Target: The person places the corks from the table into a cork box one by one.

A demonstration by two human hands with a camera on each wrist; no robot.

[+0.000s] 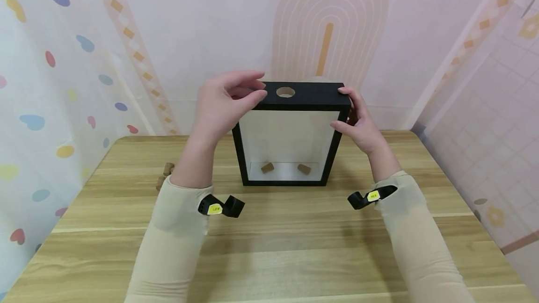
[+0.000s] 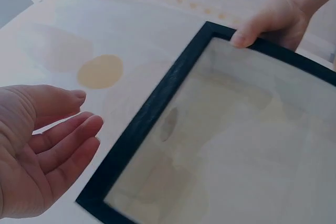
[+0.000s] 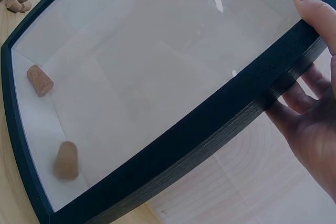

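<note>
The right hand (image 1: pixel 358 123) is gripping the upright black frame (image 1: pixel 290 134) at centre; the left hand (image 1: pixel 227 104) is hovering open, so the frame risks tipping.

My left arm (image 1: pixel 189 162) hid most of the corks (image 1: pixel 165 175) on the table; my right hand's fingers (image 1: pixel 351 117) vanished behind the frame (image 1: pixel 290 102), one cork (image 3: pixel 66 160) inside it blurred.
</note>
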